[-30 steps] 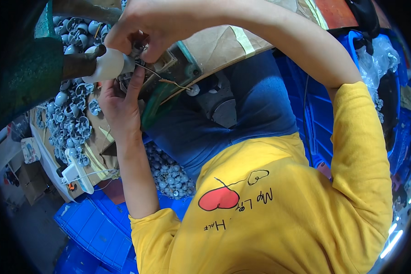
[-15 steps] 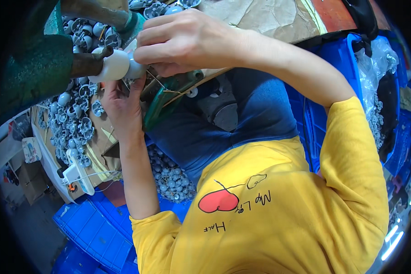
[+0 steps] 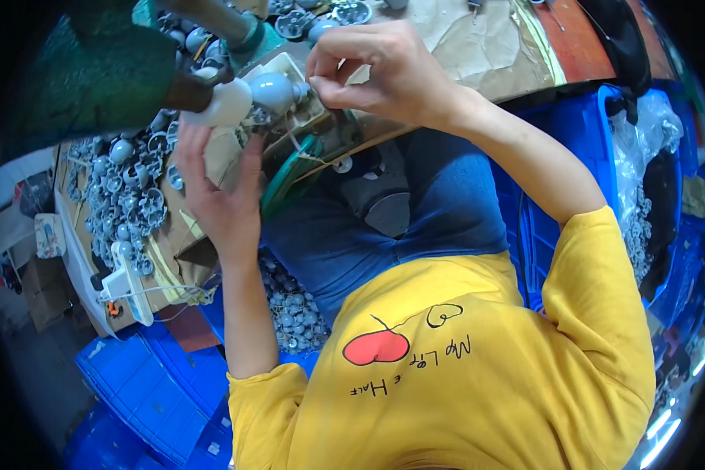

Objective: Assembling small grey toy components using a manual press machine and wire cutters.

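While the left hand stands open beneath the white cylinder, fingers and thumb spread, the right hand curls thumb and forefinger into a pinch at the narrow end of a grey rounded piece; whether it grips that end cannot be told. The piece lies between the cylinder and the right hand, in front of the green machine. It looks mid-way through handling, its dome and neck seemingly together, but not yet set aside. The dome is smooth, glossy and pale blue-grey. Farther out, many open grey shells on the tabletop seem left to do; rounder grey pieces below look finished.
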The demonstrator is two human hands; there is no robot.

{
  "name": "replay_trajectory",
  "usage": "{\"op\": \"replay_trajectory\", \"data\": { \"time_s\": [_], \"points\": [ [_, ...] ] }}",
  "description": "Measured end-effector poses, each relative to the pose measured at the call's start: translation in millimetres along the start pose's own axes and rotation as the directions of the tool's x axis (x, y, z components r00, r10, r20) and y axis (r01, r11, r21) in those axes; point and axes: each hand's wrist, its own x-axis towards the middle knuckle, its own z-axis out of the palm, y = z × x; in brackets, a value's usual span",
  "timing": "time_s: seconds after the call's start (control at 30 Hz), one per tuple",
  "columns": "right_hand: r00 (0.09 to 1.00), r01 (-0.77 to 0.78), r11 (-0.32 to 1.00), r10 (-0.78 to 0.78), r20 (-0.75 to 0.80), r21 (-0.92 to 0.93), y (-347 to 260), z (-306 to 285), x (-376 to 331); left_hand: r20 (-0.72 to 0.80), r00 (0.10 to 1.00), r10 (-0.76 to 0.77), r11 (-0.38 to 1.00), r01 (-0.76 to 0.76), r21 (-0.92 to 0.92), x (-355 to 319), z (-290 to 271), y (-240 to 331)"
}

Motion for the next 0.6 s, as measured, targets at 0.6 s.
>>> {"op": "replay_trajectory", "data": {
  "time_s": [0.6],
  "points": [
    [0.962,-0.146,0.987,0.127,0.242,0.062,-23.5,-4.3,43.3,-0.022,0.980,-0.200,0.887,0.171,-0.430,19.7,15.6,10.9]
  ]
}}
